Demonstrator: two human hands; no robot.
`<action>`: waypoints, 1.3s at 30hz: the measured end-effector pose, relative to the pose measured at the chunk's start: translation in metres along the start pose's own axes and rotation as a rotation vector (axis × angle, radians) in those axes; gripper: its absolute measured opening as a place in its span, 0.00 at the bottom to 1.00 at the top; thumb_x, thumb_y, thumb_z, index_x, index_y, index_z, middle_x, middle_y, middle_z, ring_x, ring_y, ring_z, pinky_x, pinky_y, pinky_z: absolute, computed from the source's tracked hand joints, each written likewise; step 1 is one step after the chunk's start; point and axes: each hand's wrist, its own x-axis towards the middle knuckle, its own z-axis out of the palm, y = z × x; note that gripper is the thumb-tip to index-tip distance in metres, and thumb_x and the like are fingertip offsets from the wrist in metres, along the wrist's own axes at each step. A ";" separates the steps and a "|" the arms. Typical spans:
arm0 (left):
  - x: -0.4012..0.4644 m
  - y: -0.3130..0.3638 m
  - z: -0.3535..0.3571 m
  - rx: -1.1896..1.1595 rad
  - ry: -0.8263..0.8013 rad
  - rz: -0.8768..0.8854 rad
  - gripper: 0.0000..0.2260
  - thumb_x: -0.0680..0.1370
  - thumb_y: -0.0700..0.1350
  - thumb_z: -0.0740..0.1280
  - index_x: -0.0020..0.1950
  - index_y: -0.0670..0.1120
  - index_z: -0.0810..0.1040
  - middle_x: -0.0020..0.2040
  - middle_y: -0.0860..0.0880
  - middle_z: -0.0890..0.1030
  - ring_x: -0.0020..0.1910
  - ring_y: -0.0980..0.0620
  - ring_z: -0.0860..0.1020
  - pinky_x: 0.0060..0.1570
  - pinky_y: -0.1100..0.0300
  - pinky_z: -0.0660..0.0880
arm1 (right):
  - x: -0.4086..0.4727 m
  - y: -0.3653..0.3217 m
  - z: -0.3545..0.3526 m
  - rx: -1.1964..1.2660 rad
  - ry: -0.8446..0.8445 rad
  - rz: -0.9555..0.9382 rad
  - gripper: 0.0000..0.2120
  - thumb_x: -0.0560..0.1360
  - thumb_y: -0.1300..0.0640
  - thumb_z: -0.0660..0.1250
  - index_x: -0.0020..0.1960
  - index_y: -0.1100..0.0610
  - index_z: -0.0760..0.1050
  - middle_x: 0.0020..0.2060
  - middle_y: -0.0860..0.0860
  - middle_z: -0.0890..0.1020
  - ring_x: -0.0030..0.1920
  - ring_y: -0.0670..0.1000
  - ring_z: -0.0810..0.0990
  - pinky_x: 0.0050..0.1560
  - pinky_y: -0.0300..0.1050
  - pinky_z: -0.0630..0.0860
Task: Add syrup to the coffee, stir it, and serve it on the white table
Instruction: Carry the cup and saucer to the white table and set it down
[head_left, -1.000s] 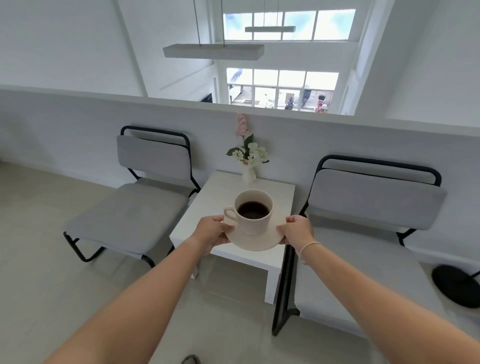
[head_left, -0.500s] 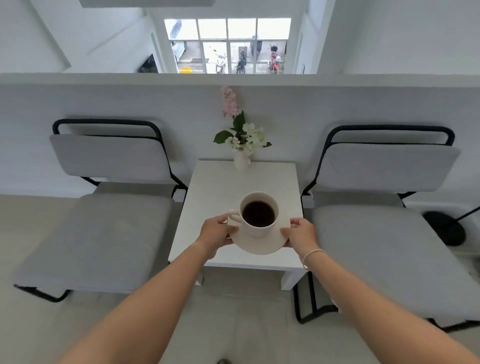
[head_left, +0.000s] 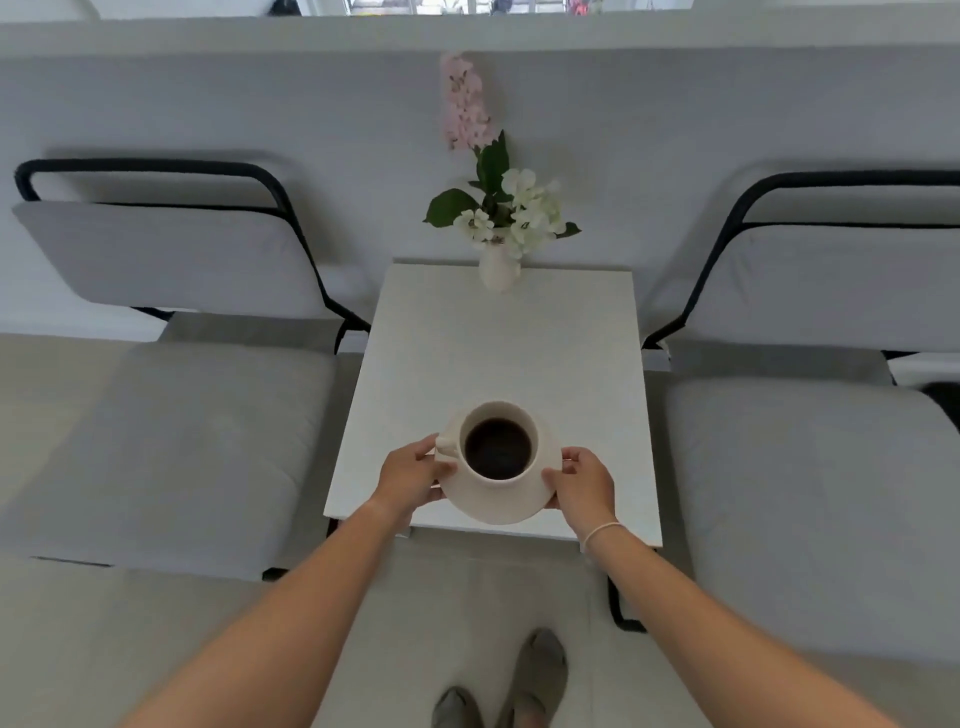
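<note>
A cream cup of dark coffee stands on a cream saucer, its handle turned left. My left hand grips the saucer's left rim and my right hand grips its right rim. Cup and saucer hover over the near half of the small white table; I cannot tell whether the saucer touches the tabletop. No syrup or spoon is in view.
A white vase of pink and white flowers stands at the table's far edge against the white wall. Grey cushioned chairs with black frames flank the table, one left and one right. My shoes stand on the pale floor before the table.
I have stepped closer to the table and my view has tipped down. Both hands have carried the cup and saucer forward and lower, over the table's near half.
</note>
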 end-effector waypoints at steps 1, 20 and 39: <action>0.009 -0.002 0.000 0.005 0.006 -0.003 0.18 0.73 0.32 0.64 0.60 0.46 0.80 0.51 0.43 0.82 0.47 0.46 0.80 0.37 0.61 0.80 | 0.009 0.003 0.003 0.006 -0.004 0.012 0.10 0.72 0.68 0.63 0.50 0.58 0.71 0.48 0.57 0.79 0.51 0.59 0.79 0.34 0.43 0.79; 0.153 -0.063 0.012 0.097 0.033 -0.093 0.18 0.74 0.32 0.66 0.60 0.48 0.80 0.55 0.40 0.81 0.55 0.42 0.80 0.53 0.49 0.79 | 0.130 0.063 0.045 -0.035 0.070 0.097 0.09 0.74 0.67 0.63 0.51 0.56 0.71 0.46 0.54 0.77 0.46 0.54 0.77 0.33 0.41 0.77; 0.197 -0.095 0.019 0.250 0.045 -0.033 0.14 0.74 0.36 0.68 0.57 0.48 0.82 0.51 0.41 0.82 0.53 0.43 0.79 0.52 0.50 0.80 | 0.168 0.099 0.065 -0.186 0.164 0.061 0.09 0.71 0.65 0.66 0.48 0.55 0.72 0.47 0.52 0.75 0.47 0.54 0.76 0.52 0.55 0.80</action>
